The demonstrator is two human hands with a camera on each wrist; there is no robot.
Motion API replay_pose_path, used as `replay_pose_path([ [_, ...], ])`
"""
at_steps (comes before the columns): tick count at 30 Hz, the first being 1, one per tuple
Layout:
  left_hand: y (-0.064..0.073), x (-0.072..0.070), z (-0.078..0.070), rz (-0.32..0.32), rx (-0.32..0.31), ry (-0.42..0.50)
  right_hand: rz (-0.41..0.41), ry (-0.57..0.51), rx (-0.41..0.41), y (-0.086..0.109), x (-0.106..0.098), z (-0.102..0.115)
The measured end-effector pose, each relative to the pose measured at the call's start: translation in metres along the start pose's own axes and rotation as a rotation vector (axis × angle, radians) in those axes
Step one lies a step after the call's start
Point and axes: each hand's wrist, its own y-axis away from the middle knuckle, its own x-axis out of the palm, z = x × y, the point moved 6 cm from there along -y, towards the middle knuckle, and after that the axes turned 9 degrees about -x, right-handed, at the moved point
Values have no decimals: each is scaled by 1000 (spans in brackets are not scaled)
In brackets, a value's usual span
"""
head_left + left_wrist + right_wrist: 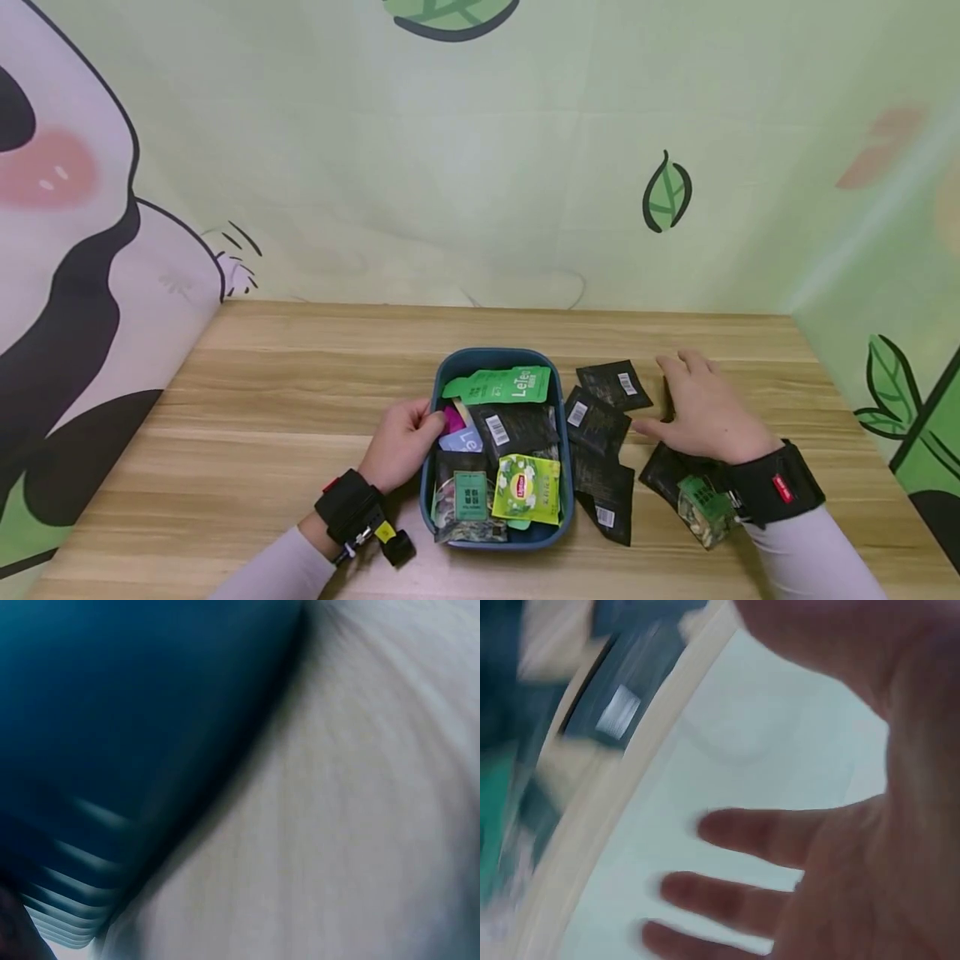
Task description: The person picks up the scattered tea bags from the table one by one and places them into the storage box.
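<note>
A blue plastic basket (428,492) full of tea packets stands on the table. At its left wall, my left hand (401,442) holds the rim between thumb and fingers. On top of the pile lie a green LeTea packet (498,385), a yellow-green Lipton packet (527,490), a black packet (517,429) and a clear-fronted tea packet with a green label (471,496). To the right, my right hand (708,417) is spread with nothing in its grasp, as the right wrist view also shows. Below its wrist lies another clear-fronted packet (705,504), partly covered by the wrist strap.
Several black packets with white barcode labels, among them a far one (611,383) and a near one (611,500), lie between the basket and my right hand. The wooden table (300,367) ends at a pale green wall (487,208) printed with leaves and a panda.
</note>
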Motion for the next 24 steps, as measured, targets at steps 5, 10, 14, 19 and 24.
replay_pose_path([
  [5,0,1,1,8,-9,6,157,3,124,9,6,-28],
  [10,1,0,1,4,-15,7,271,-11,164,11,16,-40],
  [14,1,0,1,5,-20,9,303,-35,173,10,22,-44],
  [19,1,0,2,6,-27,13,318,-62,181,7,25,-46],
  [24,1,0,1,2,-24,16,286,-45,162,4,26,-43],
])
